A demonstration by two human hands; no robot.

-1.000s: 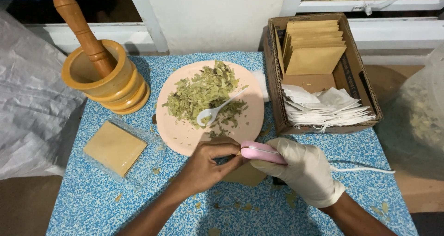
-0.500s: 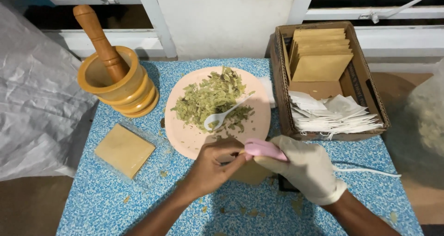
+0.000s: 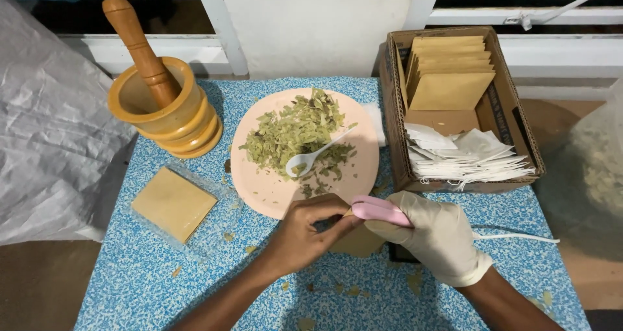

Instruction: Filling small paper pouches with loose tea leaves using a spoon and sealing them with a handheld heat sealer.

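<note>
While the two hands meet at the near edge of the blue speckled table [image 3: 117,285], little separates this moment from the second before it: the grip and the objects keep their places, and only the head view has shifted slightly, so the work in hand reads as held mid-step rather than finished. Left hand [image 3: 305,230], bare: fingers curled shut, pinching the upper edge of a tan paper pouch [image 3: 360,241] that lies flat on the table beneath both hands. Right hand [image 3: 436,235], in a pale glove: fingers wrapped closed around a pink handheld tool [image 3: 379,209], its tip lying across the pouch's top edge and touching the left fingertips; a white cord [image 3: 519,236] trails from under this hand toward the right. Whether the tool's clamp is pressed fully down cannot be told. Just beyond the hands, a pink round plate [image 3: 266,188] carries a heap of chopped dried green leaves [image 3: 295,130] with a small white spoon [image 3: 313,156] resting in it, untouched. Rear left, a wooden mortar [image 3: 170,113] with a pestle [image 3: 139,42] standing in it. Near left, a tan square packet [image 3: 173,203] lying on a clear plastic sleeve. Right, a cardboard box [image 3: 397,110] holding a stack of tan pouches [image 3: 449,71] and a fan of white paper sachets [image 3: 467,159]. Leaf crumbs scatter the near tabletop.
</note>
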